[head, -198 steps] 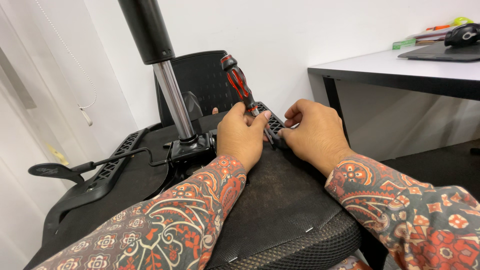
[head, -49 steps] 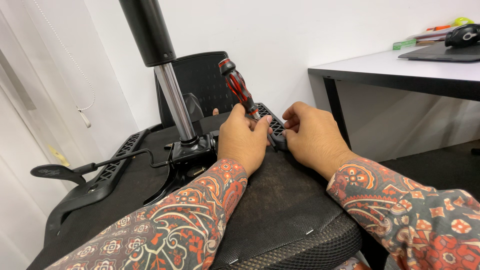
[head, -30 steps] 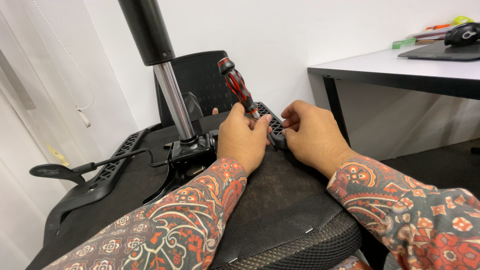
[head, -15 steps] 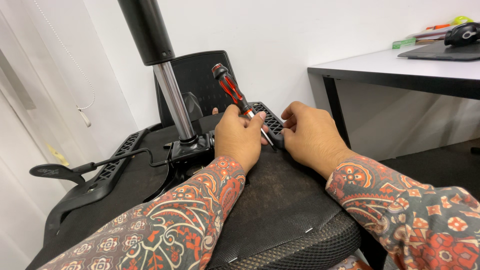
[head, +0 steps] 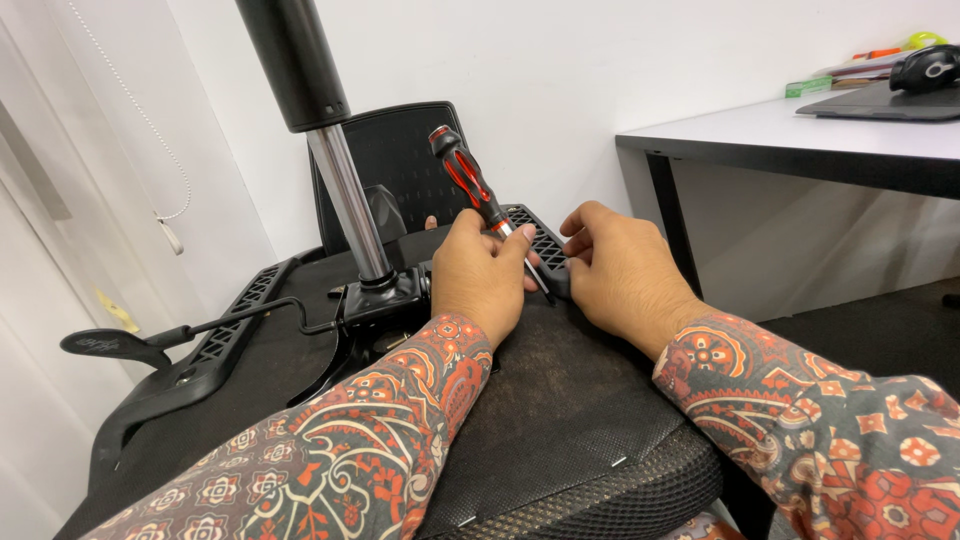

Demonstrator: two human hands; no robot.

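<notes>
An office chair lies upside down in front of me, its seat underside (head: pixel 560 400) facing up. My left hand (head: pixel 480 275) grips a red and black screwdriver (head: pixel 470 185) by the lower handle; the shaft slants down to the right onto the black plastic arm bracket (head: pixel 535 235) at the seat's far edge. My right hand (head: pixel 620 270) rests on the seat beside that bracket, with its fingertips pinching at the spot where the screwdriver tip meets it. What the fingers pinch is hidden.
The chair's gas-lift column (head: pixel 330 150) rises from the mechanism plate (head: pixel 375 300) left of my hands, with a lever (head: pixel 150 340) sticking out left. The chair's backrest (head: pixel 400 170) leans on the white wall. A white desk (head: pixel 800 135) with a mouse (head: pixel 925 65) stands to the right.
The screwdriver handle has tilted a little to the left and back again while my left hand kept its grip. My right hand has stayed at the bracket.
</notes>
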